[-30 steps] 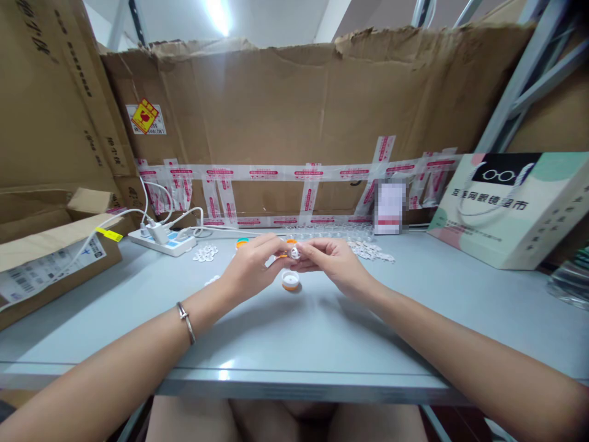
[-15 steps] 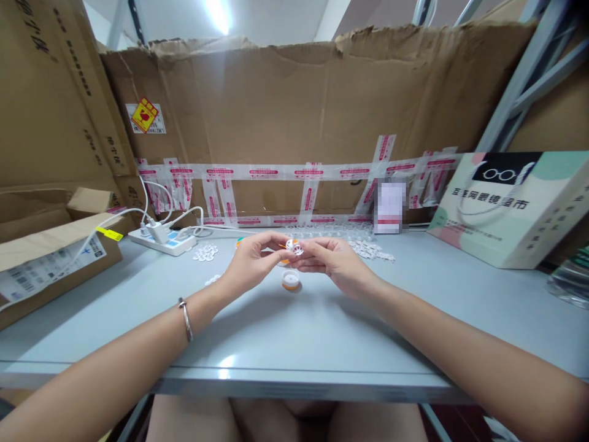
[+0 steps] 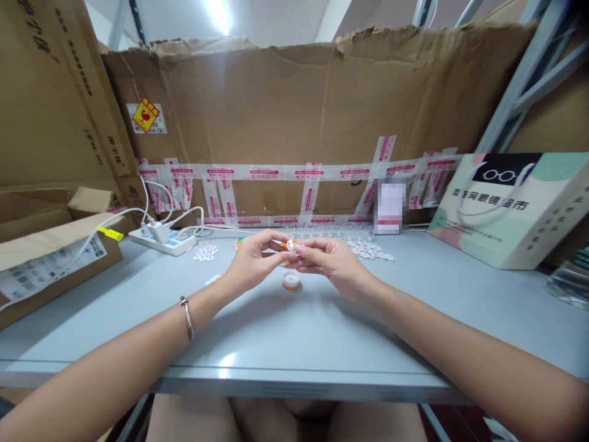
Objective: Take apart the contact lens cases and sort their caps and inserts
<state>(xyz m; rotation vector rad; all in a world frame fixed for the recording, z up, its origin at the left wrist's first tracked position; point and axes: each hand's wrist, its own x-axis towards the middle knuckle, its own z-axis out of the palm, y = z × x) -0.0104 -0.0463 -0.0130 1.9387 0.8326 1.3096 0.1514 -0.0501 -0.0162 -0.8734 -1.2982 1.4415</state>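
My left hand (image 3: 253, 261) pinches a small white plastic piece (image 3: 291, 245) between thumb and fingertips, with a bit of orange showing beside it. From the other side, my right hand (image 3: 338, 264) closes its thumb and fingers at the same spot, on what looks like a small white spoked ring, now mostly covered. Just below the hands a round white cap with an orange base (image 3: 291, 280) rests on the table. Another orange item is partly hidden beneath the fingers, and an orange and green one peeks out behind my left hand.
White rings (image 3: 205, 252) lie in a pile left of my hands. More white pieces (image 3: 370, 250) are heaped at right, before clear round plastic parts. A power strip (image 3: 163, 241), an open carton (image 3: 55, 264), a gift bag (image 3: 501, 209) and a cardboard wall (image 3: 276, 110) surround the table.
The white spoked ring, earlier facing me at my right fingertips, has turned and come against the piece in my left hand. Both hands stay in nearly the same place.
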